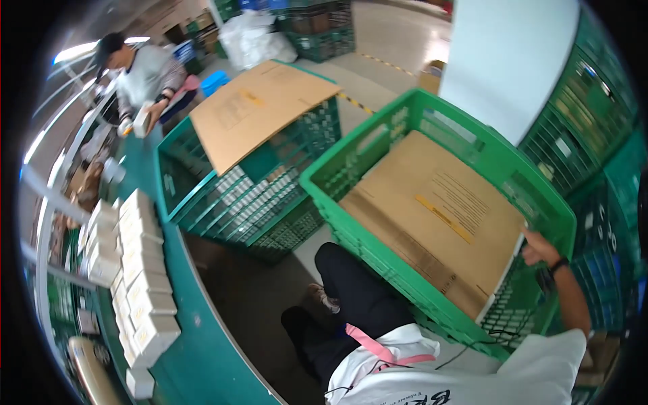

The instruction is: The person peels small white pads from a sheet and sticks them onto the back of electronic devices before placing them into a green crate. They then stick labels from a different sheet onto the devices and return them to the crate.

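Observation:
My right hand (538,248) reaches into a bright green plastic crate (442,101) on the right. Its fingers close on the right edge of a brown cardboard sheet (418,196). The sheet bears printed lines and a yellow strip, and it lies tilted inside the crate, covering most of its inside. What is under the sheet is mostly hidden. A pale edge shows along the sheet's near right side. My left hand is out of view.
White boxes (145,277) stand in rows on the green-topped bench (202,324) at left. Another flat cardboard (263,101) rests on a dark green crate (250,202) of small white boxes. A person (152,74) at far left holds a white box. Stacked crates (587,101) rise at right.

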Tool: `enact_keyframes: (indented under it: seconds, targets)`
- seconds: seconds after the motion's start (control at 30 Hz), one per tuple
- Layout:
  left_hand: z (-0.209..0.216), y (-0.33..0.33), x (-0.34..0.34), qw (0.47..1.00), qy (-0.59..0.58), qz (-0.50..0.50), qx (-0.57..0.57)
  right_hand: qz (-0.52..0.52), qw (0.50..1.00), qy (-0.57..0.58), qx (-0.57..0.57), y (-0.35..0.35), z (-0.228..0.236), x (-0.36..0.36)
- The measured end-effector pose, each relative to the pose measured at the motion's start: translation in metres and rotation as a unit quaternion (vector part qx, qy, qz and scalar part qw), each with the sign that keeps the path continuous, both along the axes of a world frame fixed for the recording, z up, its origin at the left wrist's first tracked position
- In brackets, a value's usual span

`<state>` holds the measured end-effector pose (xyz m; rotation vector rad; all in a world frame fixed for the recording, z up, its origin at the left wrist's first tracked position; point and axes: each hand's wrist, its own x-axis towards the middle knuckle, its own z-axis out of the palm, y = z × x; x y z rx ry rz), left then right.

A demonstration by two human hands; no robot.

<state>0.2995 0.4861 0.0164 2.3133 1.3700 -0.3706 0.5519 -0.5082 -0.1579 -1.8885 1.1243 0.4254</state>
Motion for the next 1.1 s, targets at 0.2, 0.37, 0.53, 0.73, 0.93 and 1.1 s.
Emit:
enact_keyframes:
  seconds: [0.2,0.37,0.53,0.73,0.93,1.1]
  targets:
    - [0.048,-0.08,0.177,0.923,-0.285,-0.255,0.054,-0.103,0.991,-0.089,-0.011,0.017,-0.04,0.027]
    - [0.062,-0.143,0.263,0.84,-0.258,-0.476,0.033,-0.138,0.979,-0.143,0.047,0.01,-0.011,0.008]
    - [0.068,-0.216,0.346,0.698,-0.249,-0.671,-0.003,-0.014,0.978,0.019,0.207,0.039,0.015,-0.013]
    - [0.037,-0.28,0.406,0.656,-0.233,-0.71,-0.109,-0.094,0.965,-0.134,0.204,0.107,0.008,0.001]
    - [0.032,-0.33,0.439,0.563,-0.237,-0.781,-0.131,-0.203,0.954,-0.093,0.201,0.13,0.015,-0.006]
    - [0.029,-0.341,0.446,0.531,-0.238,-0.803,-0.125,-0.199,0.96,-0.129,0.148,0.156,0.032,0.01]
